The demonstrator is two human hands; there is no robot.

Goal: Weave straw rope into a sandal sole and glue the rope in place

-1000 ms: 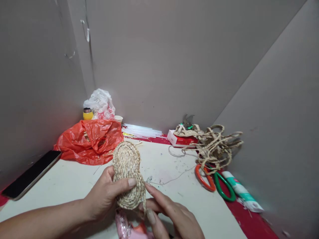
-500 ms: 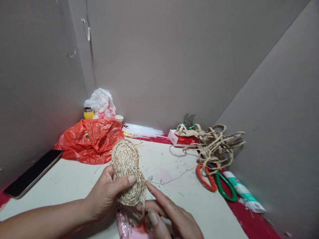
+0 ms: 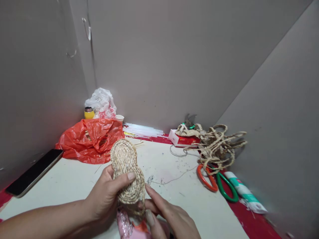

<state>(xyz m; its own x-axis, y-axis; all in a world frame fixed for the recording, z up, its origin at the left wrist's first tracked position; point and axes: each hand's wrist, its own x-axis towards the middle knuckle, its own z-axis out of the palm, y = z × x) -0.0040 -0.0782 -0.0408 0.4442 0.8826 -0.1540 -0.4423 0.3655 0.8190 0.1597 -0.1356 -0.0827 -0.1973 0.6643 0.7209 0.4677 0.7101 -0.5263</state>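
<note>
A coiled sole-shaped piece of braided straw (image 3: 124, 156) stands tilted up at the front middle, narrower at its waist. My left hand (image 3: 109, 189) grips its left side, the thumb laid across the front and the other fingers hidden behind. My right hand (image 3: 164, 209) is at the lower right edge, its index fingertip against the rim. Its thumb and another finger close round the loose straw braid (image 3: 143, 199) hanging from that edge; the exact pinch is partly hidden. Below the straw piece lies a pink object (image 3: 124, 225) with shiny clear wrapping and an orange patch, mostly covered.
A red plastic bag (image 3: 74, 142) holding thin sticks and a phone (image 3: 35, 172) lie left. Clear sticks (image 3: 144, 129) lie at the back. On the right are a heap of straw braid (image 3: 216, 146), orange and green handles (image 3: 226, 189), and a white-green roll (image 3: 245, 192). Grey walls enclose the table.
The straw piece and both hands have shifted very slightly left in view. Both hands keep nearly the same hold.
</note>
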